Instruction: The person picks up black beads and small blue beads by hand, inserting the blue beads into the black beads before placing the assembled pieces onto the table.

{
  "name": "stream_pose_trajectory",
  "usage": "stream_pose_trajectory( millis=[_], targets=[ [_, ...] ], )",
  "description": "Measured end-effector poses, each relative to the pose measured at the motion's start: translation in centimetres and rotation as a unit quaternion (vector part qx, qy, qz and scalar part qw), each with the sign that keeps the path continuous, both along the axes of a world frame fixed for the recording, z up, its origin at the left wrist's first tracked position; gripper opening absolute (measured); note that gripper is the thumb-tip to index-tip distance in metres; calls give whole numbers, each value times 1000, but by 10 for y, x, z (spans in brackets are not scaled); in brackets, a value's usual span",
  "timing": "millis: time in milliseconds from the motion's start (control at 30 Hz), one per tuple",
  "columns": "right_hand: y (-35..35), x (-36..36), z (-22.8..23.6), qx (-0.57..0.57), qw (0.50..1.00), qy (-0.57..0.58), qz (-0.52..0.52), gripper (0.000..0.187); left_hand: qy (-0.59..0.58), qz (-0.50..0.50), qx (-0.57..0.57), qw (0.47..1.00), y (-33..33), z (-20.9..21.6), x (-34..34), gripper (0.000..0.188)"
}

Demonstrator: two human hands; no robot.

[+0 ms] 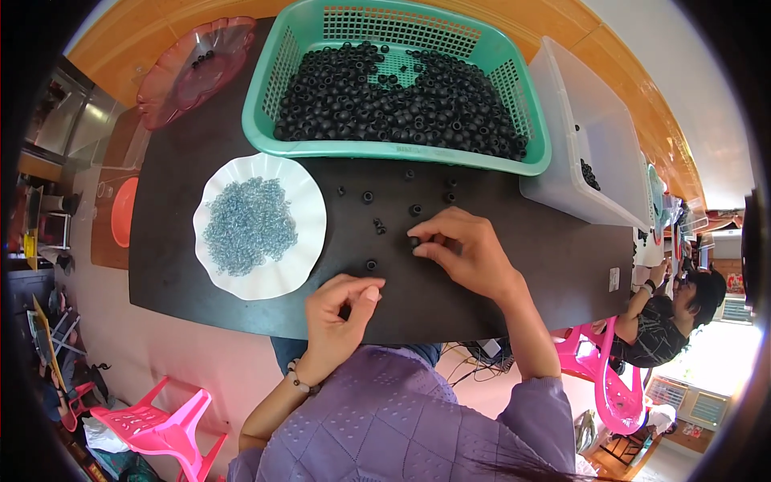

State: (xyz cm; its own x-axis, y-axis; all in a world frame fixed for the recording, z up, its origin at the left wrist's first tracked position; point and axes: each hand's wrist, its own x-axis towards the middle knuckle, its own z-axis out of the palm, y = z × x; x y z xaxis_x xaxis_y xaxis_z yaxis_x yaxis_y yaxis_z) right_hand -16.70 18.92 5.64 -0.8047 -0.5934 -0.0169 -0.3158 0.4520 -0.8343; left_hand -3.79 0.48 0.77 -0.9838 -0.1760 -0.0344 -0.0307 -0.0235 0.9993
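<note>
Across the dark surface (554,241) stands a green basket (337,149) of black beads (401,116), with a white plate (310,233) of pale blue beads (249,225) nearer, to the left. Right of the plate, the right hand (470,245) pinches a black bead (414,241) between thumb and fingers, its forearm slanting in from the lower right. The left hand (333,313) sits at the near edge, fingers curled toward the thumb; whether they hold anything I cannot tell. Loose beads (368,197) lie between basket and hands.

Right hand (470,249) pinches black bead (414,242); left hand (333,317) curled near white plate (312,213).
</note>
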Motion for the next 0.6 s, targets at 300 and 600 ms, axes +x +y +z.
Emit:
stream_pose_trajectory(
  millis=[300,600],
  targets=[
    [-17,32,28,-130,983,84,101,31,-171,-88,349,917,-14,38,-3,36],
    [-27,41,36,-129,979,102,118,33,-177,-99,429,880,-19,39,6,26]
  ],
)
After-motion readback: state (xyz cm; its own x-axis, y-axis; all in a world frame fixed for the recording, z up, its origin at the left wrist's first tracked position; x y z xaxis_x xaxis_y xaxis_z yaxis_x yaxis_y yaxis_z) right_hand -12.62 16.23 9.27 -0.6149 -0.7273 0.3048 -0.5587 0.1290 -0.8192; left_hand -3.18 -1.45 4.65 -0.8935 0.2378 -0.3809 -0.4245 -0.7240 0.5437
